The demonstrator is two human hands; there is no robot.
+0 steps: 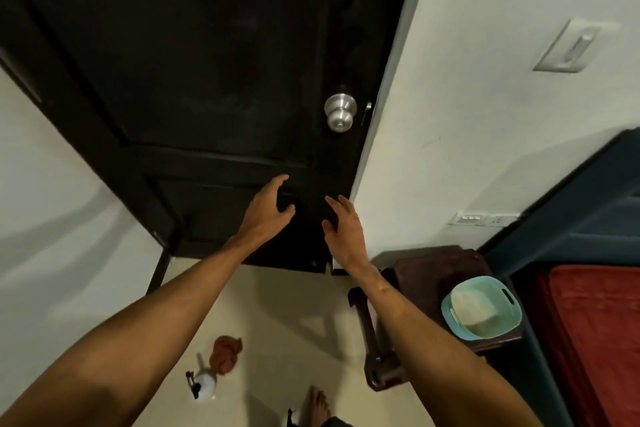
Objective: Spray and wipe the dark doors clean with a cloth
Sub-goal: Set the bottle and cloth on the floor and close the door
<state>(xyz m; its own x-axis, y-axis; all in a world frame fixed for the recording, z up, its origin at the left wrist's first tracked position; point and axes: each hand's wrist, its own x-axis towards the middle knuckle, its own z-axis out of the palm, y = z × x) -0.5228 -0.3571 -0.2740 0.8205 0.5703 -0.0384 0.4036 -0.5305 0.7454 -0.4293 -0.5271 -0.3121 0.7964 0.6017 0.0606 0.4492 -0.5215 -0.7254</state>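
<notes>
At the dark door (225,62); left hand (268,208), right hand (341,229) spread empty, perhaps touching.

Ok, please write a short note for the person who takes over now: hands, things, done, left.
Hands: left hand and right hand both open, empty, held out before the lower part of the dark door; contact unclear.
Things: spray bottle and reddish cloth are on the floor, side by side.
Done: cannot tell whether any wiping happened.
Left: pick up both, spray, wipe the door.
</notes>
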